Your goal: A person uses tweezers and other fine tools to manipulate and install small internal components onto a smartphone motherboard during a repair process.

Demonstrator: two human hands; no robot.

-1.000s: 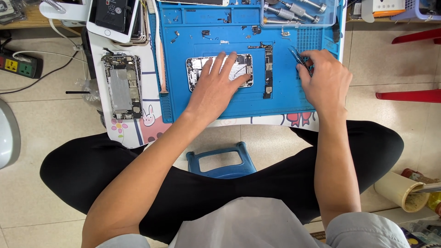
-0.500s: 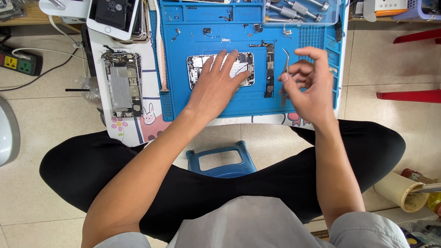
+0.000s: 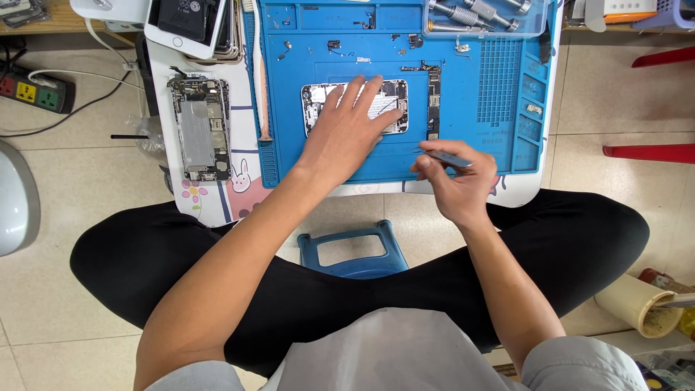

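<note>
My left hand (image 3: 347,130) lies flat, fingers spread, on an opened phone body (image 3: 391,94) in the middle of the blue work mat (image 3: 478,108). My right hand (image 3: 456,185) is at the mat's front edge, to the right of the phone, with its fingers closed on slim metal tweezers (image 3: 443,156) that point left. A long circuit board strip (image 3: 433,98) lies just right of the phone body.
A second stripped phone chassis (image 3: 197,130) lies on the white table left of the mat, with a phone screen (image 3: 184,22) behind it. A clear tray of screwdrivers (image 3: 478,14) sits at the mat's back. A blue stool (image 3: 355,250) and a power strip (image 3: 32,90) are on the floor.
My right hand came back from the mat's right side toward me and to the left, bringing the tweezers to the front edge. My left hand stayed on the phone.
</note>
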